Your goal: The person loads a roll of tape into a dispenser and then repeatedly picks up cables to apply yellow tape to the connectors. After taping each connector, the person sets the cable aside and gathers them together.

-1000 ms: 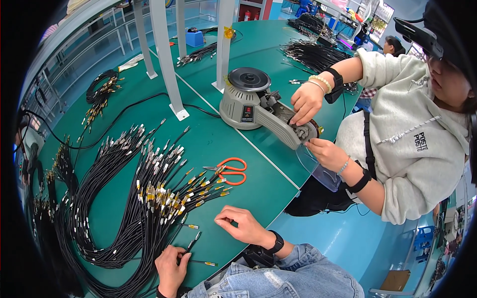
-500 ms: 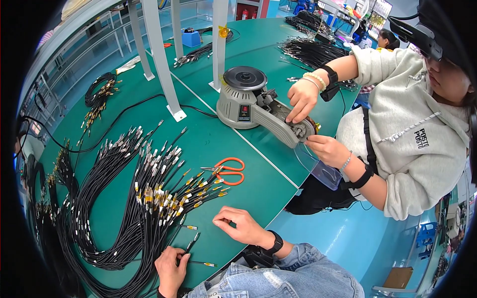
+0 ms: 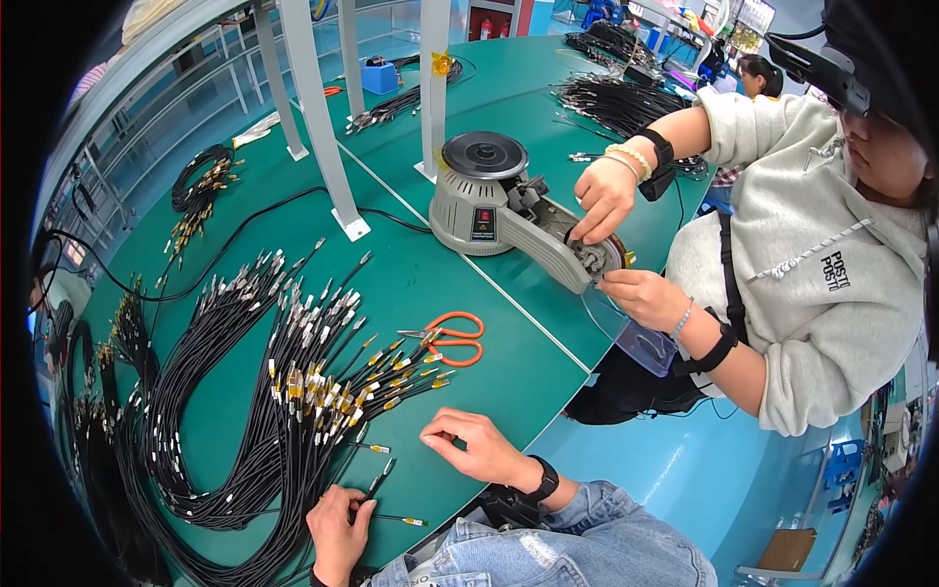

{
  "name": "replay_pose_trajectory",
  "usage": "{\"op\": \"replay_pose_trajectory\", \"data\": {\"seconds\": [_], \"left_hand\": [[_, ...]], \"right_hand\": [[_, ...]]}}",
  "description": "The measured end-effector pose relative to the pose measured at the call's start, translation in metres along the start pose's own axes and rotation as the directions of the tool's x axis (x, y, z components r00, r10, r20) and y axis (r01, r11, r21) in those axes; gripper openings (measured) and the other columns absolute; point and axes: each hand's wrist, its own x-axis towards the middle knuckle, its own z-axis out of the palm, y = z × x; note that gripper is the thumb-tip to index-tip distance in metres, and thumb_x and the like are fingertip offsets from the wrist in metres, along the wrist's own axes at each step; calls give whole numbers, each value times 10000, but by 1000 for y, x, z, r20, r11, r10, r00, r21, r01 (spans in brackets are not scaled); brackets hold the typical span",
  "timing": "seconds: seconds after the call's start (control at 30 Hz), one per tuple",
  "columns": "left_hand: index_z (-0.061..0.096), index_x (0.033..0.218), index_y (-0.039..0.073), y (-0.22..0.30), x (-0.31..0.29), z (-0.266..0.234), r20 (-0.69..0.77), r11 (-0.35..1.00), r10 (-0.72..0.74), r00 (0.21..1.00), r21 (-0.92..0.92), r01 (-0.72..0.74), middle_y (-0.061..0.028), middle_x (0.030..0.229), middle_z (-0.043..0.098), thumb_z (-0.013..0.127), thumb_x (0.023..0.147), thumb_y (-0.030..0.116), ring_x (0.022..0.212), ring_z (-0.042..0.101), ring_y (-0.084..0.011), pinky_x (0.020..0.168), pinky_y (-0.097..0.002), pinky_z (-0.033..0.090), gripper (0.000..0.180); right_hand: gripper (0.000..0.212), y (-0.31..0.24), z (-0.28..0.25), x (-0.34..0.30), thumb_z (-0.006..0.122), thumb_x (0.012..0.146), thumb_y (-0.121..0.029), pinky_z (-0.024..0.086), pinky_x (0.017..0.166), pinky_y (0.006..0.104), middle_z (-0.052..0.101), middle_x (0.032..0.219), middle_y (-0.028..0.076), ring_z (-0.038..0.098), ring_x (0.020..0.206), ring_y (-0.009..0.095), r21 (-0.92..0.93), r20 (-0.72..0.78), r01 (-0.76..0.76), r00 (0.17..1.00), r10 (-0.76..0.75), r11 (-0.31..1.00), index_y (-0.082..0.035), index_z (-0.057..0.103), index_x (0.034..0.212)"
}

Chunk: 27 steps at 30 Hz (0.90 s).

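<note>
My left hand [image 3: 337,528] is at the table's near edge, thumb and fingers closed on a thin black cable [image 3: 380,481] whose end sticks up past the fingertips. Another cable end with a yellow and white tag [image 3: 401,519] lies just beside it. My right hand [image 3: 477,448] hovers near the edge, fingers loosely curled in, and no object shows in it. To its left spreads a large bundle of black cables [image 3: 210,391] with white and yellow tagged ends. Orange-handled scissors [image 3: 458,338] lie beyond my right hand.
Across the corner, a co-worker's hands [image 3: 626,245] work at a grey round tape dispenser [image 3: 479,201]. White metal posts [image 3: 328,147] rise from the green table [image 3: 411,279]. More cable bundles [image 3: 621,103] lie at the back, with a blue box [image 3: 380,76].
The view shifts very slightly. The co-worker's upper hand moves a little at the dispenser; my hands stay where they were.
</note>
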Motion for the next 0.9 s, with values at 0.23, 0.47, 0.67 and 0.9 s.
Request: {"op": "replay_pose_trajectory", "data": {"seconds": [0.23, 0.47, 0.67, 0.9], "left_hand": [[562, 791, 52, 9, 3, -5, 49, 998, -59, 997, 41, 57, -51, 675, 521, 758, 690, 75, 624, 554, -225, 551, -339, 425, 222], [575, 834, 50, 5, 0, -7, 63, 999, -6, 998, 45, 3, -58, 714, 530, 764, 691, 84, 646, 559, -231, 564, -339, 436, 240], [588, 887, 31, 7, -3, -10, 11, 1000, 11, 1000, -16, -11, -75, 720, 528, 755, 675, 58, 599, 518, -239, 541, -334, 412, 271], [589, 940, 30, 9, -7, -24, 10, 999, 29, 1000, 24, -30, -98, 832, 573, 756, 677, 60, 655, 561, -243, 577, -316, 457, 313]], "right_hand": [[85, -1, -3, 1, 611, 875, -62, 465, 597, 297, 588, 777, 89, 588, 667, 193, -23, -11, 27, 1000, -27, 999, 23, 620, 881], [77, -3, 0, 3, 617, 869, -55, 456, 587, 284, 586, 766, 86, 572, 649, 176, -46, -13, 4, 1000, -5, 999, 22, 624, 878], [74, -3, 2, 2, 618, 867, -46, 448, 589, 275, 592, 778, 87, 560, 645, 168, -56, -1, -1, 1000, 1, 998, 27, 627, 873], [75, -2, 2, 1, 621, 866, -43, 447, 593, 272, 598, 787, 84, 558, 647, 163, -56, 13, -7, 1000, 8, 998, 30, 629, 877]]}}
